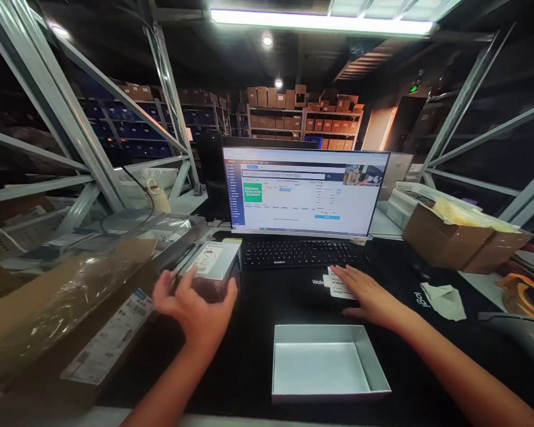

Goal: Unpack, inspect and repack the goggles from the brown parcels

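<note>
In the head view my left hand point(200, 305) is at a small box point(224, 261) with a pale printed top and a dark front. Its fingers curl over the left part of the box and the thumb lies along the right side. My right hand point(360, 290) lies flat with fingers stretched out, the fingertips on a white printed card point(339, 289) on the black mat. Closer to me stands a shallow white box tray point(322, 367), its open side up and nothing inside.
A monitor point(302, 204) and black keyboard point(293, 253) stand ahead. At left lies a cardboard carton point(48, 308) with clear plastic and a label. At right are a crumpled white tissue point(444, 300) and a brown carton point(448, 237). Metal frame posts flank the desk.
</note>
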A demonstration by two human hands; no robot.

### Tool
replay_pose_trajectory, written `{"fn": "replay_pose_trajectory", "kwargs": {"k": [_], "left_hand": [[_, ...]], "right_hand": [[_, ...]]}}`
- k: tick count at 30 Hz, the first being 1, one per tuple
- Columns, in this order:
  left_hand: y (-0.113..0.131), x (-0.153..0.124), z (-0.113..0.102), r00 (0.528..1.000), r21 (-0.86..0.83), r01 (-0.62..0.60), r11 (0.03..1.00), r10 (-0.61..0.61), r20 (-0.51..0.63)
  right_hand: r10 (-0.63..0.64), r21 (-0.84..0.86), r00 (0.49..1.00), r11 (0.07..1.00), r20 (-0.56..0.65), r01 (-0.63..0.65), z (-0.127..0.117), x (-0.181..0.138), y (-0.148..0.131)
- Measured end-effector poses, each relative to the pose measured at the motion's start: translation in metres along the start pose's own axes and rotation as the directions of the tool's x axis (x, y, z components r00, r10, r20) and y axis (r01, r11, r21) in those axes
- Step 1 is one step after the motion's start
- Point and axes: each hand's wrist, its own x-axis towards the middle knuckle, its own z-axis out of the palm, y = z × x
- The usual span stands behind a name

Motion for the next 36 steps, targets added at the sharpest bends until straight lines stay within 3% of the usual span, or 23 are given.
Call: {"fn": "replay_pose_trajectory", "kwargs": {"k": [3, 5, 7, 9, 10, 12, 14, 17, 20, 25, 28, 32, 34, 36], "left_hand": [[0.002, -0.01, -0.011, 0.94, -0.214, -0.34, 0.916, 0.321, -0.116], [0.013, -0.02, -0.017, 0.852, -0.497, -0.456, 0.738, 0.524, -0.003], [0.027, -0.029, -0.019, 0.69, -0.716, -0.395, 0.575, 0.701, 0.182], [0.039, -0.038, -0.018, 0.496, -0.822, -0.311, 0.477, 0.819, 0.288], [0.044, -0.042, -0.016, 0.424, -0.849, -0.272, 0.453, 0.848, 0.317], [0.05, -0.048, -0.013, 0.356, -0.86, -0.199, 0.469, 0.853, 0.383], [0.052, -0.051, -0.012, 0.345, -0.845, -0.14, 0.517, 0.825, 0.448], [0.053, -0.052, -0.013, 0.362, -0.837, -0.094, 0.539, 0.802, 0.476], [0.053, -0.051, -0.015, 0.37, -0.834, -0.085, 0.546, 0.794, 0.482], [0.053, -0.051, -0.013, 0.367, -0.831, -0.079, 0.551, 0.791, 0.49], [0.051, -0.052, -0.012, 0.361, -0.828, -0.072, 0.556, 0.788, 0.498], [0.05, -0.052, -0.012, 0.335, -0.79, -0.046, 0.612, 0.754, 0.565], [0.05, -0.052, -0.012, 0.302, -0.749, -0.01, 0.662, 0.717, 0.629], [0.05, -0.051, -0.012, 0.269, -0.709, 0.032, 0.705, 0.677, 0.685]], "right_hand": [[0.037, 0.0, 0.999, 0.999, 0.004, -0.037, 0.004, 0.007, 0.004], [0.09, 0.059, 0.994, 0.995, -0.064, -0.086, -0.001, 0.008, 0.006], [0.146, 0.172, 0.973, 0.978, -0.181, -0.115, -0.01, 0.008, 0.009], [0.175, 0.275, 0.94, 0.957, -0.293, -0.093, -0.018, 0.008, 0.011], [0.169, 0.3, 0.928, 0.952, -0.333, -0.066, -0.02, 0.008, 0.011], [0.116, 0.271, 0.917, 0.963, -0.382, -0.009, -0.021, 0.008, 0.007], [0.024, 0.161, 0.93, 0.986, -0.367, 0.038, -0.017, 0.01, 0.0], [-0.051, -0.011, 0.973, 0.999, -0.226, 0.05, -0.007, 0.013, -0.013], [-0.062, -0.085, 0.993, 0.995, -0.097, 0.054, 0.0, 0.016, -0.021], [-0.008, -0.095, 0.995, 0.996, -0.103, -0.001, 0.001, 0.021, -0.017], [0.033, 0.017, 0.987, 0.999, -0.155, -0.03, -0.008, 0.026, -0.013], [0.257, 0.405, 0.911, 0.907, -0.322, -0.113, -0.03, 0.022, -0.023], [0.293, 0.605, 0.934, 0.788, -0.202, -0.117, -0.039, 0.014, -0.035], [0.18, 0.705, 0.983, 0.692, 0.037, -0.153, -0.041, 0.005, -0.048]]}}
